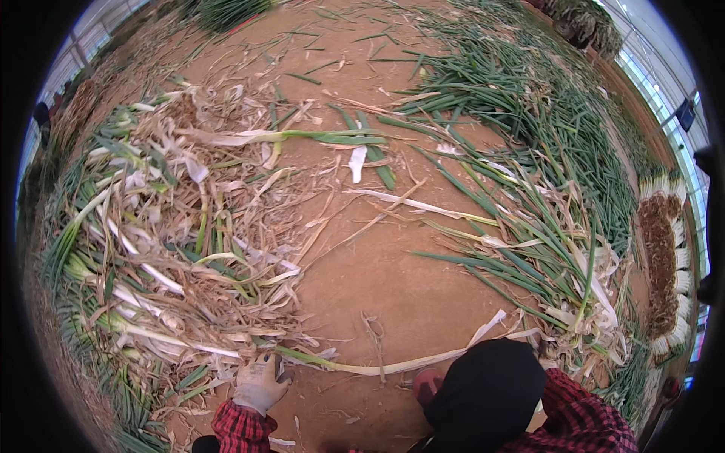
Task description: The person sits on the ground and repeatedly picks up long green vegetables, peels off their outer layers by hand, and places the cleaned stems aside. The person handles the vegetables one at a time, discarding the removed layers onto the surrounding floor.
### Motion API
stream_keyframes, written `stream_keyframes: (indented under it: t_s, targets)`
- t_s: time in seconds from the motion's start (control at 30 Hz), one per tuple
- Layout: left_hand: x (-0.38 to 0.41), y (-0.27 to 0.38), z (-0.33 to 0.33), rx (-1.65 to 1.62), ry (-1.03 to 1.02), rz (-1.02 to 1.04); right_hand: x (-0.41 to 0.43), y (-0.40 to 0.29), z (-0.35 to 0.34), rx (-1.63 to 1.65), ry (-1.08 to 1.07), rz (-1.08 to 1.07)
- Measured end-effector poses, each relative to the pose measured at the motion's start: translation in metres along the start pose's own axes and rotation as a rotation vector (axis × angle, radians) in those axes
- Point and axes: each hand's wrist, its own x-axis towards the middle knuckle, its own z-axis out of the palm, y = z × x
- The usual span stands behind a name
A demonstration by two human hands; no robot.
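My left hand [260, 380], in a pale work glove, is low at the near edge of a heap of peeled leek or green onion waste [226, 215]. Its fingertips reach the end of a white stalk [187, 343]; whether they grip it is unclear. Beside them begins a long pale leaf strip [391, 369], which curves across the soil towards my dark-clad knee [490, 385]. Mostly hidden behind that knee, my right hand [547, 355] is next to a bundle of green onions [578, 300] with dry outer leaves. What it holds cannot be seen.
Brown soil [362, 289] lies between the heaps. Green leaves [544, 113] are piled thickly at the upper right. White-stemmed bundles [679, 272] line the far right. A green bunch [232, 14] lies at the top, and my reddish shoe [427, 386] shows beside the knee.
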Motion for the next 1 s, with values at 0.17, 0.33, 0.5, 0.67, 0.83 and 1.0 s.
stream_keyframes:
  t_s: [0.17,0.33,0.5,0.67,0.83,1.0]
  targets:
    - [0.032,-0.035,0.033,-0.121,-0.163,-0.086,0.005,-0.083,-0.044,-0.194,-0.144,-0.205]
    - [0.064,-0.056,0.042,-0.202,-0.127,-0.151,0.012,-0.275,-0.126,-0.366,-0.259,-0.519]
    - [0.093,-0.053,0.051,-0.055,-0.245,-0.215,-0.009,-0.488,-0.162,-0.313,-0.395,-0.903]
    - [0.121,-0.055,0.096,0.019,-0.050,-0.213,-0.073,-0.625,-0.190,-0.154,-0.122,-1.469]
    - [0.134,-0.071,0.087,0.013,-0.120,-0.214,-0.113,-0.746,-0.157,-0.052,-0.132,-1.560]
    - [0.142,-0.045,0.108,0.087,-0.129,-0.232,-0.130,-0.830,-0.086,0.197,-0.308,-1.518]
